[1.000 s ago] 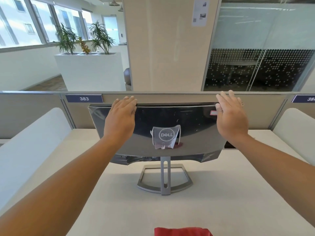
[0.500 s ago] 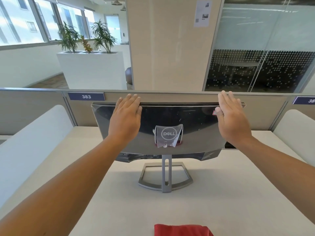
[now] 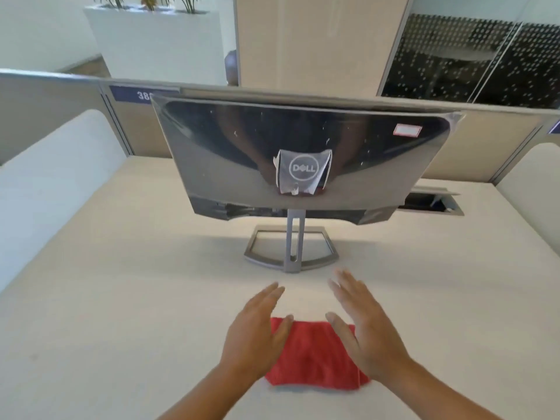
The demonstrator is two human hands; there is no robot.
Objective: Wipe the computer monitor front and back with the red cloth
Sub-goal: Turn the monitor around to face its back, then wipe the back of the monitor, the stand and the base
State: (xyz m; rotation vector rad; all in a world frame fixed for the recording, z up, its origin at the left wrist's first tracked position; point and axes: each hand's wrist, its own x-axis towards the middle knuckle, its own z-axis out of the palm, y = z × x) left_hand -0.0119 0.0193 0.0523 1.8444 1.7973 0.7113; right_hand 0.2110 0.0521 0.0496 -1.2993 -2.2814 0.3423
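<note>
The computer monitor (image 3: 303,153) stands on the desk with its glossy dark back toward me, a Dell logo under a loose film at its centre, on a grey metal stand (image 3: 292,250). The red cloth (image 3: 315,359) lies folded on the desk in front of the stand. My left hand (image 3: 257,331) hovers over the cloth's left edge with fingers straight. My right hand (image 3: 363,328) is over the cloth's right side, fingers also straight and spread. Neither hand grips anything; I cannot tell if they touch the cloth.
The pale desk (image 3: 121,298) has white side dividers at left (image 3: 51,183) and right (image 3: 533,177) and a beige partition (image 3: 60,110) behind. A cable hatch (image 3: 430,204) is open at the back right of the desk. A white planter (image 3: 157,40) stands beyond.
Both hands have left the monitor's top edge and come down toward me, over the red cloth. The view has tilted down, bringing the whole cloth into sight.
</note>
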